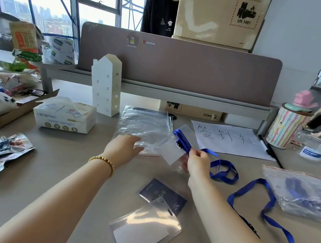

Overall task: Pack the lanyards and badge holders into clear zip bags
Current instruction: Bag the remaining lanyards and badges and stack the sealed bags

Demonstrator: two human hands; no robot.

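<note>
**Head cam: lanyard + holder held at empty zip bag**

Head view: R hand (pixel 198 162) pinches blue lanyard (pixel 224 168) near its clip, w/ clear badge holder (pixel 172 152) hanging from it, lifted just over desk (pixel 61 168). Lanyard loop trails onto desk to the right. L hand (pixel 123 149), bead bracelet (pixel 103 161) on wrist, fingers relaxed/spread, touching near edge of empty clear zip bag (pixel 143 128); grip on bag can't tell for sure, looks uncurled. Held holder overlaps bag's right corner. 2nd blue lanyard (pixel 263 214) loose on desk, right of R forearm. Dark badge card holder (pixel 162 195) and empty clear badge holder (pixel 144 233) lie btwn the forearms, touching at corners. Filled zip bag (pixel 305 194) w/ blue lanyard inside far right. Tissue box (pixel 65 117), white house model (pixel 107 84), handwritten paper sheet (pixel 231 140) behind.
</note>
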